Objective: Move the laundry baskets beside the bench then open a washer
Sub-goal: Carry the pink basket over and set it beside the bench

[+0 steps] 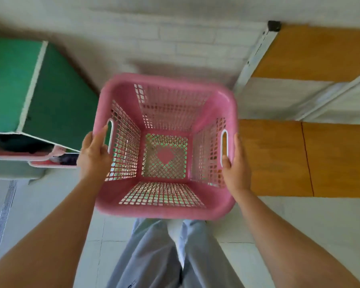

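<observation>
An empty pink plastic laundry basket [166, 206] with lattice walls and a heart on its floor hangs in front of me, seen from above. My left hand [94, 154] grips its left rim at the white-edged handle slot. At the right handle slot, my right hand [235, 165] grips the rim with fingers hooked through. A wooden bench [279, 159] with a white metal frame stands just to the right of the basket. No washer is in view.
A green box-like unit [50, 96] with white edges stands at the left, with another pink-rimmed basket [56, 163] holding dark items at its foot. A white brick wall [175, 38] lies ahead. Pale floor tiles and my grey trousers are below.
</observation>
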A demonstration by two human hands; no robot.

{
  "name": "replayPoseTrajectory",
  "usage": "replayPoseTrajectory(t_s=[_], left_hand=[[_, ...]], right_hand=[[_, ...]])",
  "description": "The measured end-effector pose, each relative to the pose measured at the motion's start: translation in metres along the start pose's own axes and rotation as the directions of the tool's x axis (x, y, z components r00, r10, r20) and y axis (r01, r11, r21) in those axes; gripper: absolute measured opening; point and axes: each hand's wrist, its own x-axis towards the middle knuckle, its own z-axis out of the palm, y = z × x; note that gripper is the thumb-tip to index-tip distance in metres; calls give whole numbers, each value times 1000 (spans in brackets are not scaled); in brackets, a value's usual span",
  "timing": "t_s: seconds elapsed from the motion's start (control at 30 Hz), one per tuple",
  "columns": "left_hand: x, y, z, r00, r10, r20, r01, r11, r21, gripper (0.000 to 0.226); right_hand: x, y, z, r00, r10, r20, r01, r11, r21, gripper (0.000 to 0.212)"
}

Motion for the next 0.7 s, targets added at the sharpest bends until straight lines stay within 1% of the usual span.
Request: replayPoseTrajectory(t_s=[0.07,0.13,0.3,0.37,0.43,0.53,0.6,0.7], left_hand=[[18,-13,18,997,-28,67,27,1000,4,65],[33,-26,36,991,-41,129,41,999,5,66],[59,-63,78,973,-25,231,20,1000,24,72],[67,-76,93,959,-48,280,43,999,24,71],[72,-87,109,943,-86,322,81,996,30,71],[74,-95,125,925,-105,365,91,994,55,74],[75,-102,137,904,-128,407,98,991,93,77],[79,-112,151,843,-174,509,98,980,173,87]], right_hand=[[6,4,19,998,54,19,-53,998,-43,76],[12,8,39,998,62,23,-60,995,-78,78],[26,17,89,994,100,52,-92,987,-130,78],[28,23,108,992,106,64,-94,980,-176,76],[31,30,127,988,133,75,-117,976,-183,77],[32,42,146,979,181,92,-160,967,-198,79],[32,52,159,967,221,125,-189,955,-229,81],[30,60,172,924,296,241,-223,931,-288,80]])
